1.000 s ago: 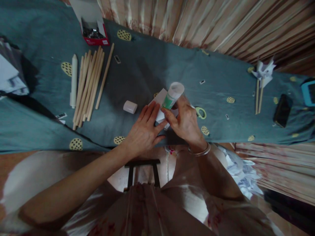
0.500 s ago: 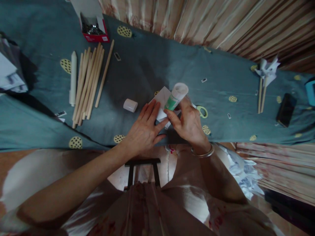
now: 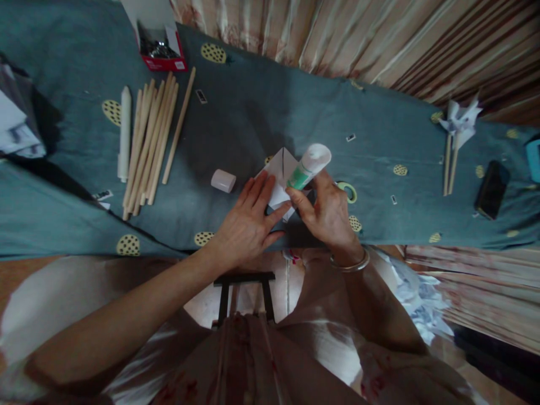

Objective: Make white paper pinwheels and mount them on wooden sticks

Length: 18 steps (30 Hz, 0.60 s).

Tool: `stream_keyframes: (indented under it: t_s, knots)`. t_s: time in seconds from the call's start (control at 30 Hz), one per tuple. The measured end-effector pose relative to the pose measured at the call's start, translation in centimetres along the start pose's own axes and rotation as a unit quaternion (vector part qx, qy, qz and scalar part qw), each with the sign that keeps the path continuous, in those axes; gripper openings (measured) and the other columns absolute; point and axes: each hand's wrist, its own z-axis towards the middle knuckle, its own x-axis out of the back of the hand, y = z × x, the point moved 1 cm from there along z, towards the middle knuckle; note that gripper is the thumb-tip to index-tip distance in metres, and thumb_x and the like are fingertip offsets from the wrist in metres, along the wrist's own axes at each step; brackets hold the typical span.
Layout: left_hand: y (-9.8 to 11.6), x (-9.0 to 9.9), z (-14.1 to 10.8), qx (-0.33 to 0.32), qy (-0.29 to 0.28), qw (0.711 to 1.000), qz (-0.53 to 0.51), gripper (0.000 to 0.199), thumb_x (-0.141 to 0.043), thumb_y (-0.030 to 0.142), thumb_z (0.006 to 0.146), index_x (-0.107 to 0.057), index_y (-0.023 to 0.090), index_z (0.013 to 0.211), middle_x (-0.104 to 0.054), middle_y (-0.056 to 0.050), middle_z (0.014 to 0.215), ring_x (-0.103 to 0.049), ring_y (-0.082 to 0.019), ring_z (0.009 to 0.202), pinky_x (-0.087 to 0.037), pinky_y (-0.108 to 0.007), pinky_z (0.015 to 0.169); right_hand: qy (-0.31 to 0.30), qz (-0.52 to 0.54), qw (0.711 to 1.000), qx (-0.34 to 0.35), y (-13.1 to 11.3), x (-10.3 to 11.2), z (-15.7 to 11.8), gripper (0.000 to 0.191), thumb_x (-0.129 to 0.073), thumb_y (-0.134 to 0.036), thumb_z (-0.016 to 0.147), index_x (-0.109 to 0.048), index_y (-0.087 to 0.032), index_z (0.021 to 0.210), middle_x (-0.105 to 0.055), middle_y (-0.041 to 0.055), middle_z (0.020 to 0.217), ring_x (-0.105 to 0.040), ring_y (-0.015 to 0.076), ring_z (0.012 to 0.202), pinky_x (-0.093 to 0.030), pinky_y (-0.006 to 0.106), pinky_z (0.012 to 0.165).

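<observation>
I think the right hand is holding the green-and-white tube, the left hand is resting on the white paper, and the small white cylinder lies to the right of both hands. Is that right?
Not quite: in the head view, the small white cylinder lies to the left of both hands. The right hand does hold the green-and-white tube, and the left hand rests on the white paper.

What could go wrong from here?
The paper under the left hand might shift or crease if the tube in the right hand drags across it. The white cap, lying on its side near the left hand, could roll away if bumped.
</observation>
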Motion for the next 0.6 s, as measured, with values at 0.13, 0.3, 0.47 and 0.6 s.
stream_keyframes:
  t_s: [0.13,0.3,0.47,0.6]
  knots:
    - [-0.04,0.0,-0.03,-0.004,0.0,1.0,-0.004,0.064,-0.069,0.04,0.088,-0.046,0.022,0.145,-0.023,-0.021,0.164,-0.017,-0.044,0.152,-0.027,-0.069,0.116,0.009,-0.002,1.0,-0.001,0.15,0.04,0.13,0.025,-0.057,-0.05,0.093,-0.056,-0.026,0.097,-0.069,0.0064,0.086,-0.068,0.0272,0.085,-0.053,0.041,0.075]
    - [-0.03,0.0,-0.06,0.001,0.001,1.0,-0.011,0.062,-0.07,0.038,0.088,-0.048,0.022,0.144,-0.021,-0.02,0.165,-0.016,-0.043,0.153,-0.026,-0.068,0.117,0.009,0.001,1.0,-0.006,0.2,0.04,0.38,0.023,-0.057,-0.05,0.094,-0.055,-0.028,0.098,-0.069,0.0052,0.085,-0.068,0.0258,0.082,-0.054,0.04,0.074]
    - [0.1,0.1,0.0,0.003,-0.003,1.0,-0.002,0.061,-0.069,0.038,0.089,-0.049,0.021,0.143,-0.023,-0.021,0.164,-0.018,-0.044,0.152,-0.027,-0.068,0.117,0.017,0.008,1.0,-0.003,0.24,-0.16,0.64,0.026,-0.056,-0.05,0.094,-0.055,-0.025,0.099,-0.069,0.0063,0.088,-0.068,0.027,0.088,-0.054,0.042,0.077]
    - [0.16,0.13,0.01,0.005,-0.005,1.0,-0.005,0.06,-0.069,0.037,0.088,-0.05,0.02,0.142,-0.023,-0.022,0.164,-0.017,-0.044,0.152,-0.026,-0.069,0.116,0.015,0.007,1.0,-0.009,0.08,-0.19,0.85,0.021,-0.057,-0.047,0.094,-0.055,-0.028,0.103,-0.072,0.0069,0.093,-0.068,0.0266,0.088,-0.054,0.042,0.077]
